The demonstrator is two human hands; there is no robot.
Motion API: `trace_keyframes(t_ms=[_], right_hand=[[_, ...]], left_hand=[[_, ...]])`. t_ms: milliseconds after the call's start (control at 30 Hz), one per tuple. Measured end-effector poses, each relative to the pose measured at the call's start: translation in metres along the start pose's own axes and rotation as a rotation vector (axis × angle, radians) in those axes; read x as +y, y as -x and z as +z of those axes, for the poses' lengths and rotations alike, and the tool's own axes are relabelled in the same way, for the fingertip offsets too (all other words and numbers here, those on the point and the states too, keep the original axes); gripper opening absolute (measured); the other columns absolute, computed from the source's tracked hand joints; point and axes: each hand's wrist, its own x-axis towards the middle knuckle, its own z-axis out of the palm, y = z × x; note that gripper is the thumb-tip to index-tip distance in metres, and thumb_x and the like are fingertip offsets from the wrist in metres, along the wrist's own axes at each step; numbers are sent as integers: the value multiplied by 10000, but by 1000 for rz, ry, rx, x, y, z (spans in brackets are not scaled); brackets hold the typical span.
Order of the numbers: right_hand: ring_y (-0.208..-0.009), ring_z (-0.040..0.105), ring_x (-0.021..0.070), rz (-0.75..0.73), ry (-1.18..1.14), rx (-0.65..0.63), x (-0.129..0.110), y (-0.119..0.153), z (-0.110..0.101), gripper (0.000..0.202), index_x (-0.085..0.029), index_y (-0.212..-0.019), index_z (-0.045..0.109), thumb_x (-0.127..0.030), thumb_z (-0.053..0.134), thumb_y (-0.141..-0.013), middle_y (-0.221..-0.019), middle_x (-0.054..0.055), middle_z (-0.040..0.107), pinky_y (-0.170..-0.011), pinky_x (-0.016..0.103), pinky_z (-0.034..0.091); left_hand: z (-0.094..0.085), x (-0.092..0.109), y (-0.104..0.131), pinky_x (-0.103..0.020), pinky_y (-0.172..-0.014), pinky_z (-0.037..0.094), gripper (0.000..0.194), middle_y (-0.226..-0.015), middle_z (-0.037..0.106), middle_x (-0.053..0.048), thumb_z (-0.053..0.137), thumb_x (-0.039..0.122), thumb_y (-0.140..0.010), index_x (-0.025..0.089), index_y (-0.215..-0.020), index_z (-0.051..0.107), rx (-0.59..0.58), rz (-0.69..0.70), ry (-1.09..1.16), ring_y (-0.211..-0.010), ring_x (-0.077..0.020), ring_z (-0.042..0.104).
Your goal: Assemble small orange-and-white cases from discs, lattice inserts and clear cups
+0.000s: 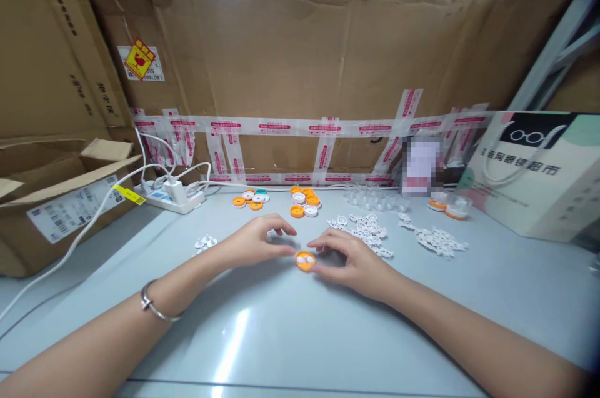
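An orange round piece (305, 266) with small white parts inside lies on the pale table between my hands. My left hand (262, 240) is just to its left, fingers apart and curved, with nothing held. On the right side, my right hand (344, 257) has its thumb and fingers spread around the disc's right edge, the fingertips at or very near the rim; whether they touch it I cannot tell. A metal bracelet (157, 303) circles my left wrist.
Orange and white round pieces (304, 198) stand in groups at the back. White cut-out parts (370, 232) and clear cups (375, 197) lie right of centre. A power strip (175, 197) and open carton (65, 210) are left, a paper bag (529, 179) right.
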Motion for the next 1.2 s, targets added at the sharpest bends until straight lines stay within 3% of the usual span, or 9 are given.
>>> trace_keyframes(t_ms=[200,400,567,700,833,1033,1133,1200], right_hand=[[-878,530,170,71,21,0,-3,-1,6,359,-222,-1026,606,-384,639,-708,-928,39,563,-806,306,411],[-853,515,160,90,18,1,-5,-3,9,222,-232,-900,645,-366,612,-727,-882,28,543,-781,292,405],[-854,508,163,77,21,19,-2,-2,11,216,-230,-894,641,-357,616,-721,-877,28,530,-792,299,403],[-847,508,167,68,17,19,-2,0,10,219,-227,-894,641,-362,616,-724,-871,32,524,-781,299,406],[-847,507,165,77,18,17,-2,0,9,203,-225,-886,636,-349,607,-729,-870,30,521,-780,300,406],[-865,498,171,96,15,6,-2,0,8,218,-225,-890,633,-366,602,-727,-882,32,517,-791,311,406],[-864,500,171,105,7,3,-3,0,6,218,-218,-892,633,-353,608,-723,-882,33,521,-800,317,404],[-865,502,172,99,3,7,-2,0,6,215,-218,-893,636,-347,612,-723,-884,35,524,-802,317,404]], left_hand=[[-7,-18,-13,-305,-808,427,265,-965,635,-57,549,348,-778,180,-971,619,208,-45,-284,-902,-191,557],[0,-17,-20,-308,-825,423,273,-999,629,-69,516,294,-786,170,-1016,595,221,-25,-343,-911,-194,561],[1,-16,-56,-300,-801,419,247,-983,643,-77,511,297,-772,167,-953,617,231,-73,-347,-904,-213,569],[6,-18,-95,-292,-759,416,313,-999,642,-115,537,366,-752,138,-953,608,297,-189,-302,-896,-235,576],[14,-22,-114,-279,-728,401,343,-971,644,-113,601,385,-686,129,-914,608,335,-266,-239,-869,-234,577],[19,-23,-114,-286,-755,375,369,-959,634,-108,652,362,-635,130,-916,593,384,-293,-82,-899,-235,556],[11,-17,-108,-283,-762,379,424,-988,619,-111,631,404,-650,127,-966,572,380,-300,78,-925,-226,552],[2,-9,-98,-263,-712,399,440,-978,622,-102,568,459,-692,130,-984,567,317,-305,227,-885,-198,574]])
